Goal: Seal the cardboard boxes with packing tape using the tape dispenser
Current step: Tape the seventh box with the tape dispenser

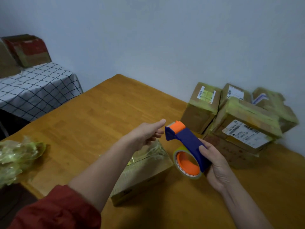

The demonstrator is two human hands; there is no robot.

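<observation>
A blue and orange tape dispenser [186, 142] with a yellowish tape roll [188, 164] is held up over the wooden table [92, 116]. My right hand [216, 166] grips its blue handle from the right. My left hand [148, 133] reaches to the dispenser's orange front end, thumb out and fingers loosely curled close to the tape edge; whether they pinch tape I cannot tell. Below my left forearm lies a flat cardboard box [145, 176] covered in shiny tape.
Several taped cardboard boxes [239, 123] with labels are stacked at the table's right against the wall. A crumpled wad of used tape [16, 156] lies at the table's left edge. A checked cloth surface [36, 86] with more boxes [28, 50] stands at far left.
</observation>
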